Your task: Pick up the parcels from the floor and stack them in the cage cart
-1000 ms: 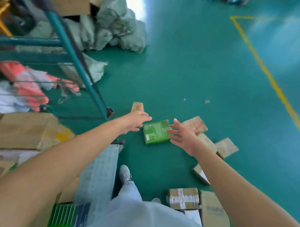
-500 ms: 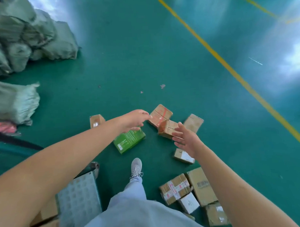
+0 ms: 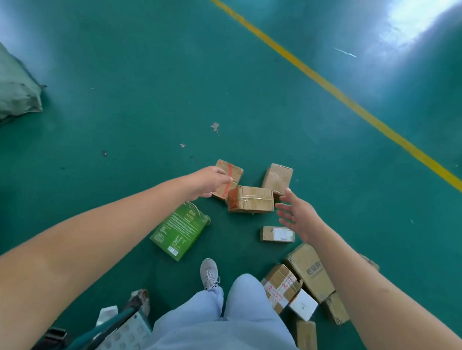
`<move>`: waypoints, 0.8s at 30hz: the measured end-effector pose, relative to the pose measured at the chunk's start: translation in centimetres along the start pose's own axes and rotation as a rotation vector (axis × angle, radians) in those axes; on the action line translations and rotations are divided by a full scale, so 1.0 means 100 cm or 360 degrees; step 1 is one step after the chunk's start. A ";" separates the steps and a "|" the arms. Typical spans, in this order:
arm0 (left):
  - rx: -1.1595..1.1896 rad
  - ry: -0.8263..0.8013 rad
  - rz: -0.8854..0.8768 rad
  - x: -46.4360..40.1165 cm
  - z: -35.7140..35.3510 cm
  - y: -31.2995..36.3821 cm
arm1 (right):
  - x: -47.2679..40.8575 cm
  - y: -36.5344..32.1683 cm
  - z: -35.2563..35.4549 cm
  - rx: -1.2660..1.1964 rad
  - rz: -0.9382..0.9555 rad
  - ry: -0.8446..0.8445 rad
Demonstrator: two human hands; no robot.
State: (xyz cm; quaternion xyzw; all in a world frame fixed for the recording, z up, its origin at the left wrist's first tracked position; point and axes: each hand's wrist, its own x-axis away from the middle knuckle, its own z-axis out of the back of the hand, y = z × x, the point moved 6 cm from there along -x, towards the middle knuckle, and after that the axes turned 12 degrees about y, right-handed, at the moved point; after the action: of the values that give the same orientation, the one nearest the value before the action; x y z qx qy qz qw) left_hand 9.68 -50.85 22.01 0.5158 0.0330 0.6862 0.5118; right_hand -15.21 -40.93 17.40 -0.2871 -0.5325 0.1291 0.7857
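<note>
Bright daylight glare on floor (image 3: 415, 14) upper right, soft shadows, wide-angle edge distortion, slight blur

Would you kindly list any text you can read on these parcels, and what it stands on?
None reads clearly.
Green box: white print, too small.
Long brown box: dark printed line, blurred.
Taped box: red marks on white tape, illegible.
Small flat box: white label, unreadable.

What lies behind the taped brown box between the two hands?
Behind the taped brown box lie a red-striped box, partly covered by the left hand, and a plain box. Whether they touch it is hidden.
</note>
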 end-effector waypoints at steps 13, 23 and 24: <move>-0.0321 -0.0179 0.0173 -0.208 -0.079 -0.029 | -0.195 0.040 -0.028 0.0030 -0.0344 0.0039; -0.0366 -0.0237 0.0416 -0.414 -0.207 -0.143 | -0.418 0.154 -0.066 0.0193 -0.0467 0.0046; -0.0362 -0.0255 0.0442 -0.432 -0.221 -0.154 | -0.439 0.166 -0.071 0.0218 -0.0469 0.0038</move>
State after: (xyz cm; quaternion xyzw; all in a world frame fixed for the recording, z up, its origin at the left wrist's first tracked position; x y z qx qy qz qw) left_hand 1.12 -64.67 -26.22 0.5073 -0.1572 0.7062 0.4682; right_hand -24.56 -52.19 -27.81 -0.1531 -0.5495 0.0451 0.8201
